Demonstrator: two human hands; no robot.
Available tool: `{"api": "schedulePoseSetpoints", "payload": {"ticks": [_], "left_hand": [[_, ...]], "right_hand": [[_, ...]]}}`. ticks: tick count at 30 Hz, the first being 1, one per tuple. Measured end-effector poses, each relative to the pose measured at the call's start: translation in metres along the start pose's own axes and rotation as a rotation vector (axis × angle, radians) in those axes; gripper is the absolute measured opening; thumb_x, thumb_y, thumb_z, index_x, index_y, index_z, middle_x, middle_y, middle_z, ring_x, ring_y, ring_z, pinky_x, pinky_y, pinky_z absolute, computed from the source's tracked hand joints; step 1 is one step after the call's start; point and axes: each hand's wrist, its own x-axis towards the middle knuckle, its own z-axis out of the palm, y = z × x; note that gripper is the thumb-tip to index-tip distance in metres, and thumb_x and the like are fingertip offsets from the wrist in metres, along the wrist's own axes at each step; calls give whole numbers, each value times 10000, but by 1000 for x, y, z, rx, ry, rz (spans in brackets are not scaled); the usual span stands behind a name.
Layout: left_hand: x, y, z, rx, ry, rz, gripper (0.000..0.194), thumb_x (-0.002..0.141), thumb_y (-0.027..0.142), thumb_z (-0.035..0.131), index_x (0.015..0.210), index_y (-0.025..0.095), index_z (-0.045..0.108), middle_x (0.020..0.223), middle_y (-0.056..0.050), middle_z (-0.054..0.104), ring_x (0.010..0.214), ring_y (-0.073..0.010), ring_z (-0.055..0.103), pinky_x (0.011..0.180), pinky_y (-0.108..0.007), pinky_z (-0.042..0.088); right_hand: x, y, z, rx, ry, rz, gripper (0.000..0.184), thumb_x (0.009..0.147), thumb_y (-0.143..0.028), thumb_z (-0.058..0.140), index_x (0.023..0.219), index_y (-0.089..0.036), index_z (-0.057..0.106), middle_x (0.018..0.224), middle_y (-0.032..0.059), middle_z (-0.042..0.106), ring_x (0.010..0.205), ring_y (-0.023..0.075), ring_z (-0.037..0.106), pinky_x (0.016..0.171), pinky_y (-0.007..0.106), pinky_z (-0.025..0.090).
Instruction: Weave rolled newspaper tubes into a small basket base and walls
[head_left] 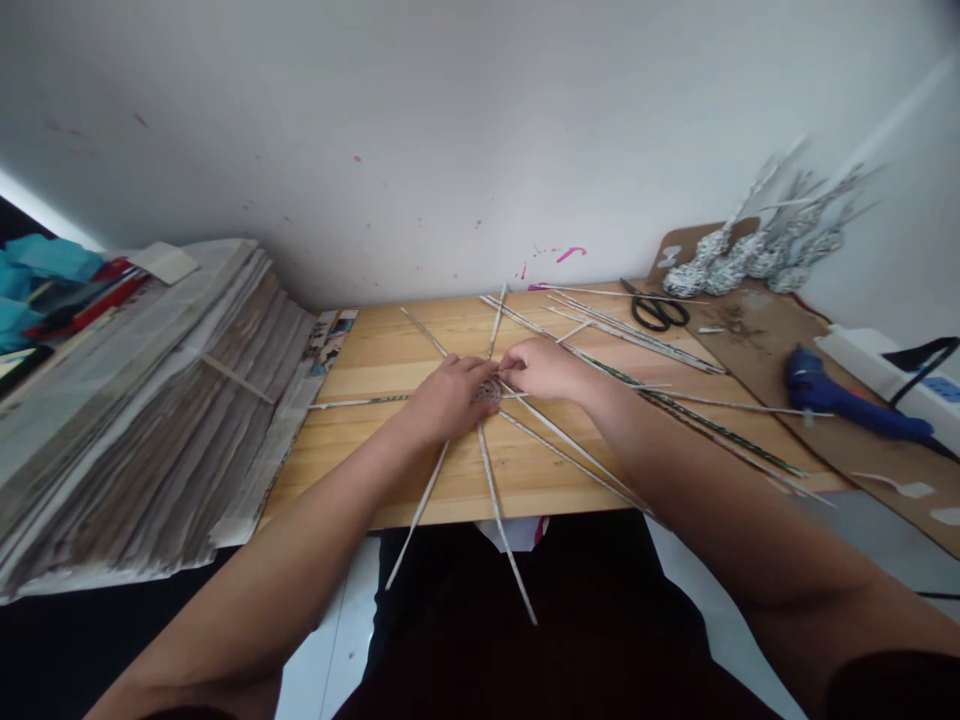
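Two paper strips (493, 490) overhang the table's (322, 480) near edge. Mid-table, the left hand (446, 400) grasps a small woven disc (488, 392) between thumb and fingers; the right hand (536, 368) pinches at its rim, on what I cannot tell. Farther back lie black-handled scissors (654, 312), near the wall (450, 130).

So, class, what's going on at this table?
A person's left hand rests against a small woven disc with thin rods radiating outward. The right hand is at its edge; what those fingertips hold is hard to see. Loose rods lie to the right, near scissors.
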Motion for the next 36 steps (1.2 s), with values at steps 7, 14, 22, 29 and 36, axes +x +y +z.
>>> {"api": "schedulePoseSetpoints", "payload": {"ticks": [7,14,22,29,36], "left_hand": [[4,-5,-1,33,-22,2,450,863,343,654,1282,186,608,1337,-100,579,1228,-265,517,1085,-395,400],[7,-3,1,25,1,95,420,908,347,610,1293,183,578,1347,-85,604,1213,-242,541,1078,-387,374],[8,18,6,96,74,-167,395,869,400,657,1212,227,563,1153,-47,688,1068,-266,550,918,-365,479],[4,19,9,151,60,-141,418,932,450,566,1326,311,583,1316,-1,628,1099,-249,532,967,-355,466],[3,15,10,181,70,-141,396,935,486,557,1310,370,609,1372,-24,536,1143,-236,540,940,-348,479]], "right_hand": [[-45,0,-5,-118,309,-156,172,885,-267,587,833,-197,734,856,52,745,846,192,627,752,286,396],[-106,10,4,-88,190,-67,155,904,-271,585,918,-179,710,872,51,725,787,177,614,693,273,369],[-96,16,4,-128,190,-90,222,870,-156,547,1038,-187,689,944,55,731,880,200,635,754,283,399],[-85,18,3,-316,180,-121,220,820,-95,515,968,-144,671,1004,115,709,990,245,616,874,314,412],[-85,6,-4,-283,71,-206,472,812,-38,488,1238,-156,653,1188,133,677,1122,236,587,944,299,406]]}}
